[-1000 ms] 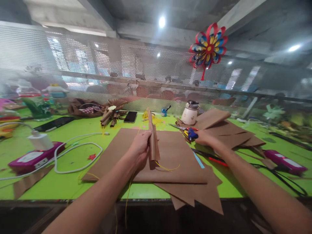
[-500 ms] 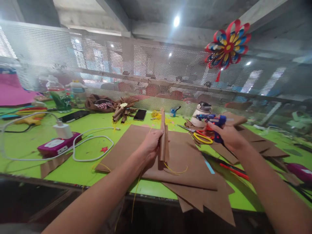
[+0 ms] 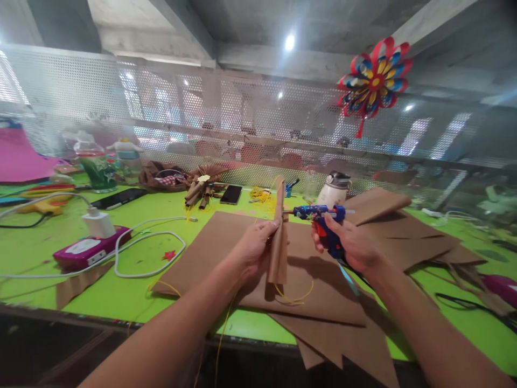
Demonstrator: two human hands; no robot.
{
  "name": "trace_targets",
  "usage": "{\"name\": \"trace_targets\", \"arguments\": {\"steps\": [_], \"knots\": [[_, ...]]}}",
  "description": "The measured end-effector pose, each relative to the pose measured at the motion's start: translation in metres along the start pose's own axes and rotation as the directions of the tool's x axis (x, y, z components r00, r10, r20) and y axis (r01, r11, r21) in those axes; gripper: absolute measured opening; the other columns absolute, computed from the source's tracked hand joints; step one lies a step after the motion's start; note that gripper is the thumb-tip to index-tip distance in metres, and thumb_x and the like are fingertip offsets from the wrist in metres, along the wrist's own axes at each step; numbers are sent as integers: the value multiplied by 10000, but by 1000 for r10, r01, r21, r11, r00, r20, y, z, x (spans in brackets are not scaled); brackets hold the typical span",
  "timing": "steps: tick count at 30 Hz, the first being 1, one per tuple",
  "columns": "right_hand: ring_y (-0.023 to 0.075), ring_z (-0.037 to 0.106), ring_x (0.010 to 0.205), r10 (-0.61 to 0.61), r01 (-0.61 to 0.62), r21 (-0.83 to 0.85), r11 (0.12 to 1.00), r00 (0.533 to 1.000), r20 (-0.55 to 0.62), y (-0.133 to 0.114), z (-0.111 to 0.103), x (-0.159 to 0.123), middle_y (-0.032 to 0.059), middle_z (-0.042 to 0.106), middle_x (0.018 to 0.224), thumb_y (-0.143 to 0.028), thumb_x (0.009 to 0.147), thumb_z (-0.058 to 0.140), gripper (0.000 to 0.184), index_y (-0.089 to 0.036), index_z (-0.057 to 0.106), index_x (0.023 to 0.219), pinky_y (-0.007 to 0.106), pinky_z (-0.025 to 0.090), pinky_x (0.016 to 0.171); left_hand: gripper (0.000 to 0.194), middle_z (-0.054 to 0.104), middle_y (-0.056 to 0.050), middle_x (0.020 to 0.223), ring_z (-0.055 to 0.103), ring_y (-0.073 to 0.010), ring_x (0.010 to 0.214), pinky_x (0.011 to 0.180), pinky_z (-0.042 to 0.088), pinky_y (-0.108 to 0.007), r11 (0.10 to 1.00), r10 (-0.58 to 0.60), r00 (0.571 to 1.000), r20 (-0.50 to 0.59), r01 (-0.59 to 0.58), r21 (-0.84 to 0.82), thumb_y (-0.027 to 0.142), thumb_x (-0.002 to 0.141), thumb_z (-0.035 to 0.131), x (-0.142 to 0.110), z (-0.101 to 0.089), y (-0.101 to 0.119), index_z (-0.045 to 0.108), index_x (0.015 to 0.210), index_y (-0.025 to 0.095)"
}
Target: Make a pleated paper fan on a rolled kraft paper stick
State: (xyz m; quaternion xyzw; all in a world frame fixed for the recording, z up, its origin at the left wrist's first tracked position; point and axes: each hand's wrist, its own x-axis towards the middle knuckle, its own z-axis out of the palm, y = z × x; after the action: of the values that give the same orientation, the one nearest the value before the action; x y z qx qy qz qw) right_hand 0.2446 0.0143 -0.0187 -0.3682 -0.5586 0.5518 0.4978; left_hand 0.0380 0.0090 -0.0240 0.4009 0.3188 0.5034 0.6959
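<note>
My left hand point(image 3: 256, 245) grips a rolled piece of brown paper point(image 3: 278, 253), held upright above the larger brown paper sheet point(image 3: 210, 242). A yellow string point(image 3: 301, 297) trails from the roll's lower end. In my right hand point(image 3: 351, 240) is a blue glue gun point(image 3: 319, 212) with an orange trigger, fingers wrapped round its handle. Its nozzle points left at the upper part of the roll; whether it touches the paper I cannot tell. A light blue strip point(image 3: 349, 280) lies by the sheet's right edge.
Brown paper pieces point(image 3: 407, 231) lie to the right. A white bottle point(image 3: 334, 188), a phone point(image 3: 231, 194) and bundled paper rolls point(image 3: 197, 191) stand or lie at the back. At left, a white cable point(image 3: 149, 234) loops from a purple power strip point(image 3: 91, 248). A paper flower point(image 3: 375, 81) hangs above.
My right hand has brought the glue gun leftward, its nozzle now by the paper roll. My left hand keeps hold of the roll. The view has shifted slightly.
</note>
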Motion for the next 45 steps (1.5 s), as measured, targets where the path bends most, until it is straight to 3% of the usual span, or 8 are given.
{"name": "trace_targets", "arguments": {"steps": [22, 33, 40, 45], "knots": [[96, 488, 577, 13, -15, 103, 995, 1000, 22, 4, -6, -4, 4, 560, 697, -438, 819, 611, 266, -178, 567, 853, 203, 385, 467, 183, 641, -69, 700, 554, -122, 565, 563, 442, -246, 1000, 14, 1000, 26, -14, -1, 257, 790, 590, 4, -2, -6, 645, 812, 83], [76, 439, 495, 10, -14, 62, 998, 998, 65, 5, -8, -7, 8, 552, 627, -426, 850, 576, 267, -162, 565, 817, 207, 339, 451, 154, 648, -72, 713, 574, -126, 586, 592, 451, -255, 998, -10, 1000, 20, 11, -58, 221, 812, 573, 0, 1, -3, 646, 807, 85], [72, 418, 476, 15, -19, 57, 998, 997, 74, 6, -8, -9, -6, 536, 623, -414, 861, 564, 246, -174, 560, 913, 212, 294, 450, 130, 652, -64, 694, 584, -127, 578, 591, 464, -251, 996, -20, 1000, 8, 21, -82, 189, 823, 554, -1, 2, -1, 646, 800, 99], [68, 408, 452, 16, -19, 27, 999, 994, 105, 7, -9, -11, -12, 518, 595, -425, 867, 551, 262, -165, 549, 842, 217, 269, 443, 154, 652, -69, 684, 584, -123, 562, 587, 474, -246, 997, -14, 1000, 0, 14, -80, 162, 843, 514, -1, 3, 0, 646, 809, 91]]}}
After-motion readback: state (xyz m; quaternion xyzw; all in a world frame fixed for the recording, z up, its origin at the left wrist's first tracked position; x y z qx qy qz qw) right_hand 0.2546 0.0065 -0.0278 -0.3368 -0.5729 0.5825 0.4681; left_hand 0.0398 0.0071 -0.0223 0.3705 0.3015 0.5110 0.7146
